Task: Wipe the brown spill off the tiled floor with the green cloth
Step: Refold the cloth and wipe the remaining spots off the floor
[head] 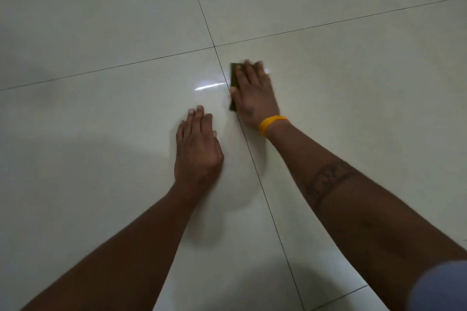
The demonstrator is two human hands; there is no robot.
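Observation:
My right hand, with a yellow band at the wrist, lies flat with straight fingers on the green cloth and presses it to the tiled floor. Only the cloth's left edge shows from under the palm, just right of a grout line. My left hand rests flat on the floor to the lower left, fingers straight, holding nothing. No brown spill shows anywhere; a faint wet sheen and a bright streak lie on the tile between my hands.
Pale glossy tiles with dark grout lines fill the view; two lines cross just above the cloth. My shadow darkens the lower left. A bluish sleeve edge sits at the bottom right corner.

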